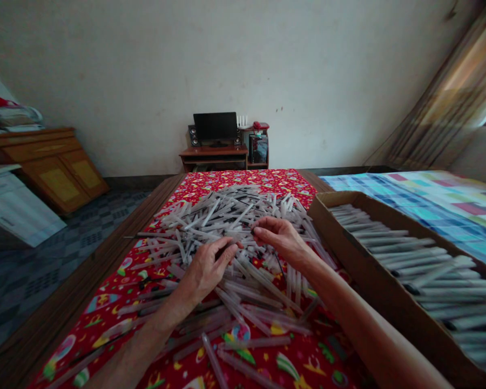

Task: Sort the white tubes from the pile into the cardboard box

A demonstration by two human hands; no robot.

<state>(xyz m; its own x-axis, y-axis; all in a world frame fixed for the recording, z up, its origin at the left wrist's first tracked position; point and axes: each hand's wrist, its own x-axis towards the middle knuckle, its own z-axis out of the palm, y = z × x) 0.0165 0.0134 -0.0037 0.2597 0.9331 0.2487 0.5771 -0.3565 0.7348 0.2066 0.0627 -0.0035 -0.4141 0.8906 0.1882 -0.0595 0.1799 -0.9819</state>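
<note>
Head view: right hand (278,235) pinches a small dark piece (252,230); left hand (209,267) curled, contents unclear. Translucent tubes (264,280) (presumably light, stiff, slick; grip mid-length) lie heaped on the cloth-covered surface (291,181).

Big brown wooden table (91,270), its bare plank edge running lower L to upper ctr of the frame. Red cloth (267,181) covers most of the top, w/ multicol. cartoon prints, e.g. yellow & green shapes. Ctr of frame: a big messy heap of clear plastic tubes (227,210), lying every which way, w/ dark bits mixed in. A few small black pieces (146,282) sit L of ctr. Btm ctr & lower L: stray tubes lie flat on the cloth, more spread out.
</note>
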